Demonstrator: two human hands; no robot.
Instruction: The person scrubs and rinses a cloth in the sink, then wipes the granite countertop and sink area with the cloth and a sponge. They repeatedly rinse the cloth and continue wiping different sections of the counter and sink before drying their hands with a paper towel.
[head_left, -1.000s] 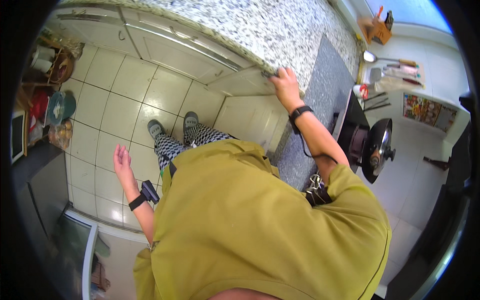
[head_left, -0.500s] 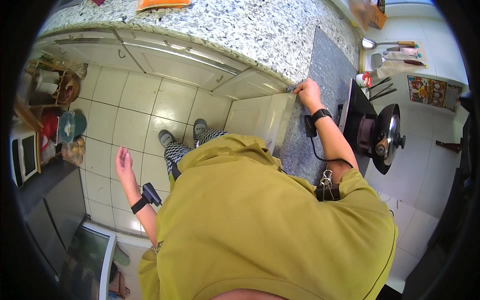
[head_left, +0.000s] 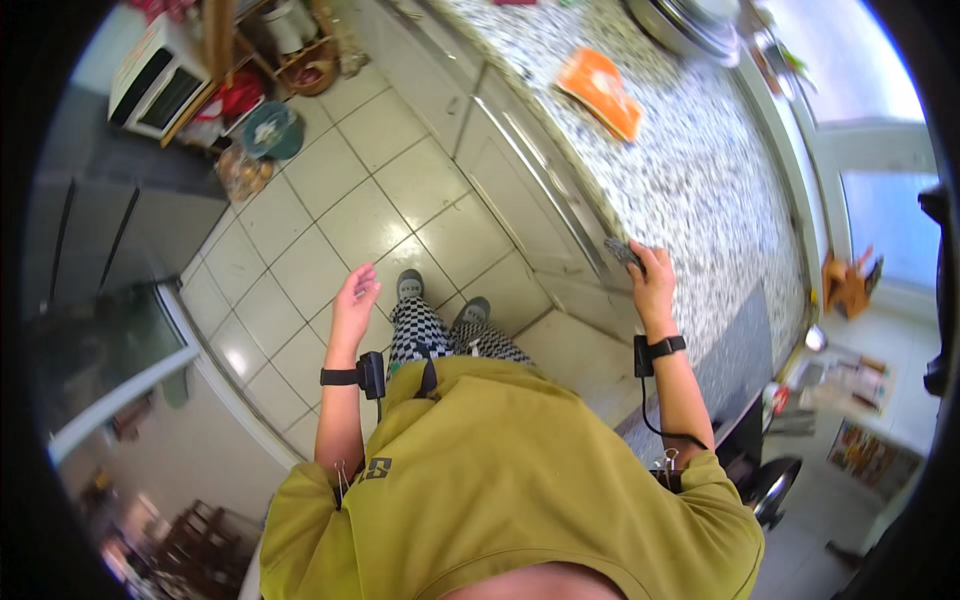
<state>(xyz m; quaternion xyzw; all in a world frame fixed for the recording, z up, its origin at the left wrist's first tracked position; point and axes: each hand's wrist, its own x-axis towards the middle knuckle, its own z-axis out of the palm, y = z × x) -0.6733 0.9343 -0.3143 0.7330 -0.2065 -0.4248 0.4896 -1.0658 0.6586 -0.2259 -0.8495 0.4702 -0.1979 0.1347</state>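
My right hand (head_left: 653,285) is at the front edge of the granite counter (head_left: 690,190), its fingers closed on a small crumpled dark grey cloth (head_left: 622,251). The cloth sticks out past my fingertips over the counter's rim, beside the white cabinet fronts (head_left: 530,165). My left hand (head_left: 355,293) hangs in the air above the tiled floor, loosely bent and holding nothing. Each wrist carries a black strap with a small black box.
An orange packet (head_left: 600,92) and a large metal pot (head_left: 685,30) are on the counter. A grey mat (head_left: 740,335) lies near the stove with a lidded pan (head_left: 772,490). Across the floor stand a teal bin (head_left: 272,130) and a white microwave (head_left: 158,85).
My body has turned left, away from the stove. My right hand has moved from the grey mat along the counter edge, carrying the grey cloth. My left hand stays raised and holds nothing.
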